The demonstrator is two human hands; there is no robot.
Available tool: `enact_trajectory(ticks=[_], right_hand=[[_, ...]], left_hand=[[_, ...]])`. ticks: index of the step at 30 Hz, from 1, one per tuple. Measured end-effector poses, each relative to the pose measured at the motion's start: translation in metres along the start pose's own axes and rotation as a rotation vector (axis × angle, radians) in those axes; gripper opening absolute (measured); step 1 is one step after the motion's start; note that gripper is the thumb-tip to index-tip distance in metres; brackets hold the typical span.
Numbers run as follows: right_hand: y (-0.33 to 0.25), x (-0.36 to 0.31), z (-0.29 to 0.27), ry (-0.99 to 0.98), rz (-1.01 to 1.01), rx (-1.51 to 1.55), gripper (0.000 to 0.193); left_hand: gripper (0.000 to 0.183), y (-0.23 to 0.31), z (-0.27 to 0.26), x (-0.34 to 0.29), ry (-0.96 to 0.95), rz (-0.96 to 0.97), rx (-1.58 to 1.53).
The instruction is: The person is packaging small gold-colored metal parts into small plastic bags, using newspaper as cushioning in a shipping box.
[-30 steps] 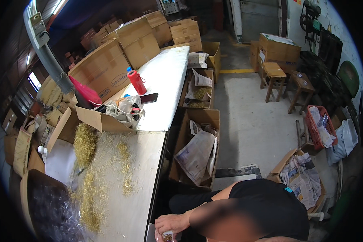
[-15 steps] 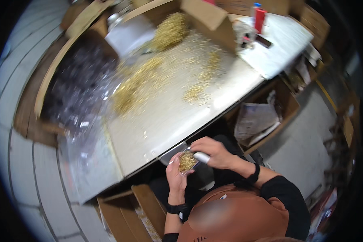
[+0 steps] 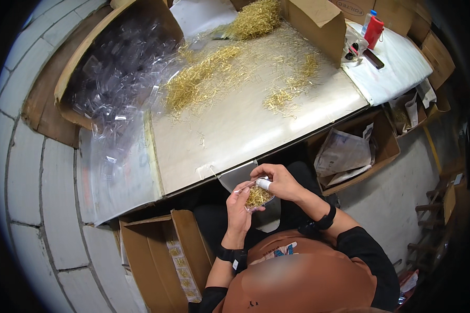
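Observation:
A small clear plastic box (image 3: pixel 259 198) full of thin gold-coloured metal pieces is held low, just in front of the table's near edge. My left hand (image 3: pixel 238 211) is closed around its left side, thumb at the upper edge. My right hand (image 3: pixel 280 181) is closed at the upper right edge of the box, fingers bent against the rim; one finger has a white wrap. Between the fingertips, a clear edge that looks like the lid shows in part. Behind the hands, a grey flap (image 3: pixel 238 175) hangs at the table edge.
On the table (image 3: pixel 235 141) lie heaps of gold pieces (image 3: pixel 201 75). Many clear plastic boxes (image 3: pixel 125 78) fill a carton at left. A carton of filled boxes (image 3: pixel 180 266) stands lower left; another carton (image 3: pixel 386 141) with paper sits right. A red bottle (image 3: pixel 374 34) stands far right.
The view has shifted, so the table and my hands appear further up and right. Both hands stay on the box, and my right fingers have come nearer the left thumb along its upper edge.

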State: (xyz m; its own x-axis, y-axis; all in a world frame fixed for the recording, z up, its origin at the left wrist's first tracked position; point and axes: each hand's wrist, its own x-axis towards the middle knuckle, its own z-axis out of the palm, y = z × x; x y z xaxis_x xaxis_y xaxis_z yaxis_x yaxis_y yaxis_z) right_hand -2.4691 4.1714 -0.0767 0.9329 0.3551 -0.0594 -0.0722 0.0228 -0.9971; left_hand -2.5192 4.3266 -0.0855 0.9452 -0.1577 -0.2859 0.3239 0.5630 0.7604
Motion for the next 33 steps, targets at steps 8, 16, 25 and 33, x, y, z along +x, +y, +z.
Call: enact_trajectory(ticks=[8, 16, 25, 33], right_hand=[[0.001, 0.000, 0.007, -0.045, 0.127, 0.066, 0.025], [-0.009, -0.015, 0.000, -0.008, -0.198, -0.370, 0.044], [-0.008, -0.011, 0.000, -0.143, 0.056, -0.062, 0.044], [-0.035, -0.028, -0.004, -0.152, -0.761, -0.795, 0.031]], left_hand=[[0.027, 0.002, -0.001, -0.002, 0.036, 0.006, 0.021], [0.026, 0.011, -0.008, -0.005, 0.026, -0.037, -0.060], [0.030, 0.012, -0.006, -0.007, -0.058, -0.050, -0.072], [0.026, 0.008, -0.018, -0.006, 0.124, -0.053, -0.040]])
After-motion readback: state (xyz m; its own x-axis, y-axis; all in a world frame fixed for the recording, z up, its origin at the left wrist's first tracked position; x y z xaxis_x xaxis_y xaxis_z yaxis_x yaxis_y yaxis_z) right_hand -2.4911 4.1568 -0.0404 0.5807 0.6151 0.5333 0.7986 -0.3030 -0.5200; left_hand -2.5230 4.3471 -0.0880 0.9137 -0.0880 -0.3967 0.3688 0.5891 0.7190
